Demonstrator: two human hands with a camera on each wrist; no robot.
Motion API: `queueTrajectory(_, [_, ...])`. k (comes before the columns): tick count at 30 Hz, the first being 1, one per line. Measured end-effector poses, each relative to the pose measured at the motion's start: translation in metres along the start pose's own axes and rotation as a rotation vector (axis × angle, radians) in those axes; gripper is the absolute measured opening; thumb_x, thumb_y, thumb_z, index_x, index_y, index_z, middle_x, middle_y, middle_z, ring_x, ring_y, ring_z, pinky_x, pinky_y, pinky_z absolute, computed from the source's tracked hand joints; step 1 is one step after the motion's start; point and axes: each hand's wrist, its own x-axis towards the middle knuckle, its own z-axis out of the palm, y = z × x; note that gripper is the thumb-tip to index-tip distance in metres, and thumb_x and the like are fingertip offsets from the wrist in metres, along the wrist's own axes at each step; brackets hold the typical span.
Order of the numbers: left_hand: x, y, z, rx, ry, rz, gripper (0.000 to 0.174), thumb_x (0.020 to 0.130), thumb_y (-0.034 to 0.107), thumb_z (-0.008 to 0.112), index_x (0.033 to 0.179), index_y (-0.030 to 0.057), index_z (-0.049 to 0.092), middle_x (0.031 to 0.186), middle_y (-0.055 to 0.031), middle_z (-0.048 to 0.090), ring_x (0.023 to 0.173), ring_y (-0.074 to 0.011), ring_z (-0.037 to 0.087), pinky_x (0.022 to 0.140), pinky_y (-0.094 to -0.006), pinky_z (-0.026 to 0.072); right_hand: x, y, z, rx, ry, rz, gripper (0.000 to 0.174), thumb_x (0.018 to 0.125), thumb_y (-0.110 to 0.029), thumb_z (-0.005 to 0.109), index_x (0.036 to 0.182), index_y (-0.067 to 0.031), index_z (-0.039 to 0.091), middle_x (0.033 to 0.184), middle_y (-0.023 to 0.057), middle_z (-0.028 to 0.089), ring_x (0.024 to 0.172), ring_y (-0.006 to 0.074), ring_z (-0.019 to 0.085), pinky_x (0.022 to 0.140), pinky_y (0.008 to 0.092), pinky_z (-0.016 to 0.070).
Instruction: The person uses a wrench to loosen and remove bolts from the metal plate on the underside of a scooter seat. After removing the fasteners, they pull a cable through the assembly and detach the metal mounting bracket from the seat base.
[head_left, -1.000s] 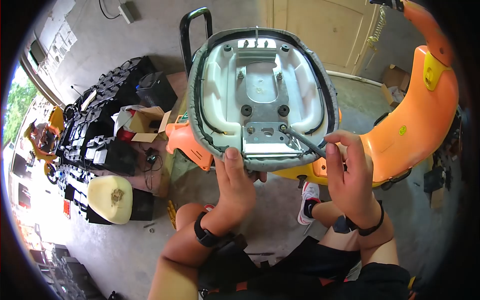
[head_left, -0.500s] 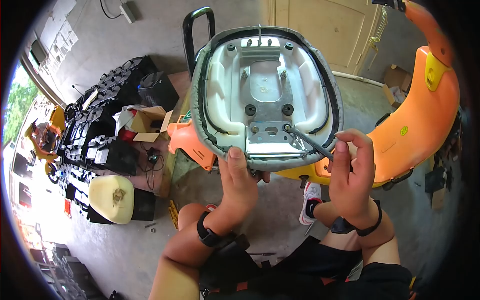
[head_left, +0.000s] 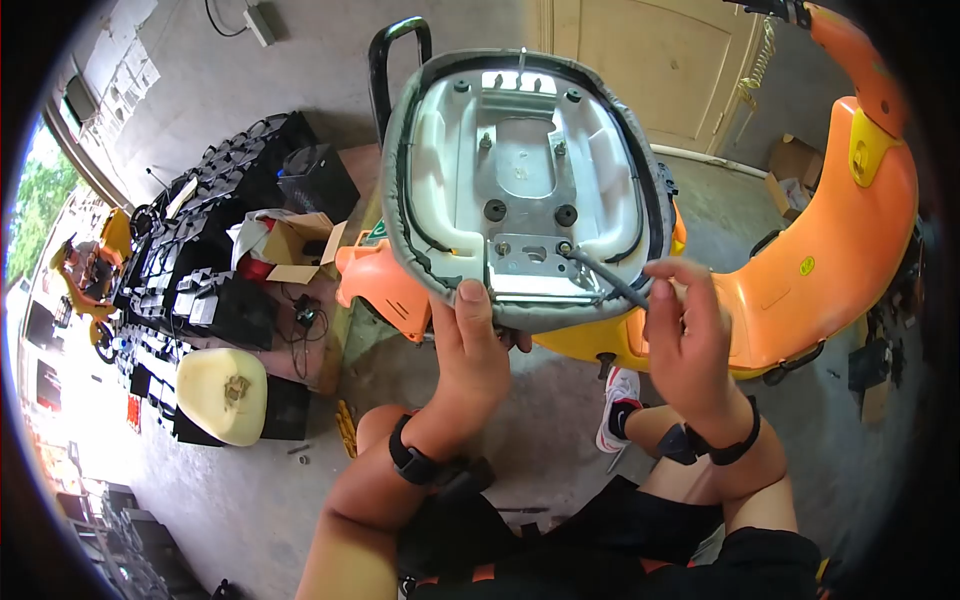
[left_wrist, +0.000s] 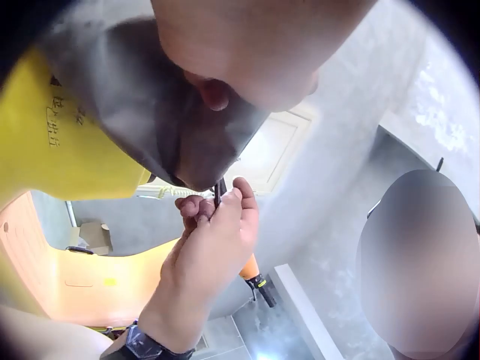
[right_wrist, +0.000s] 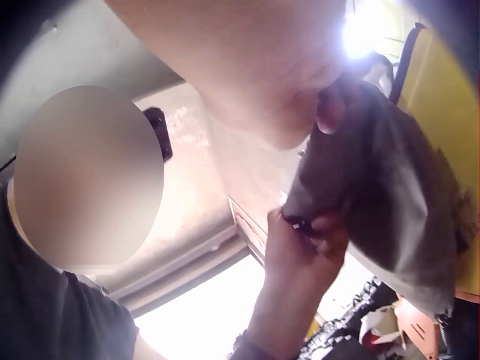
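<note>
Evidently grips the near edge of an upturned grey-covered scooter seat (head_left: 440, 190) with the left hand (head_left: 472, 350), laying the thumb over the rim left of centre and tucking fingers underneath, most likely to keep the underside tipped up and steady. Pinches a slim grey rod tool (head_left: 615, 278) between thumb and forefinger of the right hand (head_left: 692, 325), closed right down on the shaft, just off the near right corner; probably held so lightly for turning with fingertips rather than forcing. Slants the tool inward from that corner to meet a bolt (head_left: 565, 250) at the right end of a metal plate (head_left: 520, 267), close to the near edge. Has the seat just beyond both hands, held by the left, reached by the right through the tool; cannot tell whether also brushed by the right. Shows, past the right edge, an orange scooter body (head_left: 785, 310); well left, a cream foam cushion (head_left: 215, 395) and stacked black batteries (head_left: 215, 205); farthest, a cream panelled door (head_left: 655, 70)
</note>
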Motion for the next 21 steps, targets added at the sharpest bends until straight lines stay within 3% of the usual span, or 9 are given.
queueTrajectory(1, [0.001, 0.003, 0.003, 0.061, 0.025, 0.013, 0.078, 0.101, 0.07, 0.033, 0.11, -0.0013, 0.062, 0.076, -0.0096, 0.068, 0.053, -0.0148, 0.058, 0.046, -0.0273, 0.0399, 0.004, -0.001, -0.003, 0.044, -0.003, 0.077, 0.013, 0.099, -0.001, 0.06, 0.112, -0.0004, 0.06, 0.075, 0.0097, 0.064, 0.052, 0.0152, 0.057, 0.051, 0.0299, 0.0441])
queueTrajectory(5, [0.001, 0.006, 0.001, 0.129, 0.005, -0.008, 0.079, 0.101, 0.071, 0.033, 0.112, -0.0014, 0.062, 0.077, -0.0094, 0.068, 0.052, -0.0142, 0.056, 0.045, -0.0258, 0.038, 0.011, -0.006, -0.006, 0.101, 0.039, 0.093, 0.013, 0.099, -0.002, 0.061, 0.112, -0.0013, 0.06, 0.065, 0.0054, 0.061, 0.05, 0.0081, 0.054, 0.049, 0.0253, 0.0396])
queueTrajectory(11, [0.002, 0.005, -0.003, 0.058, 0.034, -0.058, 0.079, 0.101, 0.071, 0.033, 0.114, -0.0009, 0.062, 0.078, -0.0092, 0.069, 0.053, -0.0144, 0.057, 0.046, -0.0246, 0.0372, 0.016, -0.02, -0.003, 0.108, 0.045, 0.147, 0.011, 0.1, -0.003, 0.062, 0.11, -0.0012, 0.06, 0.058, 0.0026, 0.057, 0.05, 0.0068, 0.053, 0.05, 0.0244, 0.0398])
queueTrajectory(13, [0.002, 0.003, -0.008, -0.101, -0.079, -0.037, 0.054, 0.107, 0.054, 0.041, 0.126, 0.0031, 0.047, 0.088, -0.0088, 0.065, 0.055, -0.0133, 0.056, 0.044, -0.0261, 0.0424, 0.016, -0.019, 0.001, 0.125, 0.056, 0.148, 0.01, 0.1, -0.003, 0.062, 0.11, -0.001, 0.06, 0.059, 0.003, 0.057, 0.051, 0.0068, 0.053, 0.05, 0.0243, 0.04])
queueTrajectory(17, [0.005, 0.008, -0.007, -0.153, -0.042, -0.097, 0.056, 0.106, 0.055, 0.044, 0.128, 0.0035, 0.046, 0.09, -0.0085, 0.064, 0.056, -0.0131, 0.056, 0.044, -0.0257, 0.042, 0.012, -0.017, 0.005, 0.177, 0.051, 0.096, 0.009, 0.1, -0.003, 0.061, 0.109, -0.0001, 0.06, 0.063, 0.0038, 0.06, 0.051, 0.0083, 0.054, 0.051, 0.0244, 0.0408])
queueTrajectory(19, [0.007, 0.012, -0.004, -0.029, 0.087, -0.085, 0.074, 0.099, 0.069, 0.041, 0.121, 0.0003, 0.057, 0.092, -0.0111, 0.07, 0.055, -0.0151, 0.058, 0.045, -0.0257, 0.0399, 0.011, -0.016, 0.006, 0.141, 0.059, 0.066, 0.009, 0.099, -0.002, 0.062, 0.108, 0.0002, 0.061, 0.066, 0.0045, 0.061, 0.051, 0.0102, 0.055, 0.051, 0.0255, 0.0417])
queueTrajectory(21, [0.01, 0.02, -0.005, -0.004, 0.078, -0.078, 0.072, 0.099, 0.068, 0.042, 0.12, 0.0003, 0.057, 0.09, -0.0105, 0.069, 0.054, -0.0149, 0.058, 0.044, -0.026, 0.0398, 0.01, -0.014, 0.006, 0.107, 0.066, 0.035, 0.01, 0.098, -0.002, 0.063, 0.107, 0.0004, 0.062, 0.069, 0.0051, 0.063, 0.052, 0.0121, 0.056, 0.051, 0.0266, 0.0427])
